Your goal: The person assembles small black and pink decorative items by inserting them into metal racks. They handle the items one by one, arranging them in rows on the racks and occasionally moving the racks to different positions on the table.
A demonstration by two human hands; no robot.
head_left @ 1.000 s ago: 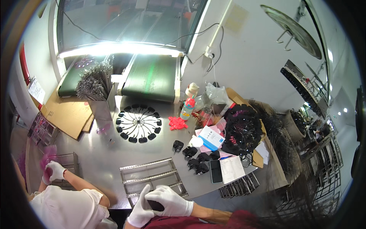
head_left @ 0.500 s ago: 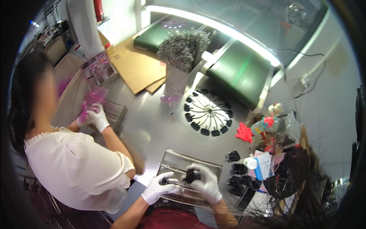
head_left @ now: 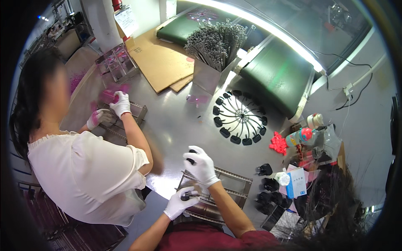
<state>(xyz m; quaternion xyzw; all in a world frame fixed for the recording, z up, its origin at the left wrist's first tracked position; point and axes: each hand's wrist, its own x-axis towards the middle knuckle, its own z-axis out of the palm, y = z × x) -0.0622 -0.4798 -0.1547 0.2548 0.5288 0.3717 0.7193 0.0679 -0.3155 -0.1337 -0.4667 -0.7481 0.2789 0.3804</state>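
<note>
My left hand [head_left: 179,204], in a white glove, is closed around a small dark part [head_left: 187,195] at the near left of a metal rack [head_left: 240,182]. The exact kind of that part is too small to tell. Farther up, over the rack's far left corner, my white-gloved right hand [head_left: 203,167] has its fingers curled round a small black piece [head_left: 191,161]. The hand mostly hides this piece. The rack has notched rails running across it and lies on the metal table before me.
Black pads on curved stems form a ring [head_left: 242,116] beyond the rack. Loose black parts [head_left: 264,169], a notepad [head_left: 296,183], a bottle [head_left: 299,137] and red pieces [head_left: 277,143] lie right. A co-worker [head_left: 83,167] handles pink pieces at left. A bin of metal rods [head_left: 207,75] stands behind.
My right hand has moved left and away from me, from above the rack's middle to its far left corner. My left hand stays near the rack's left side. The view has shifted slightly.
</note>
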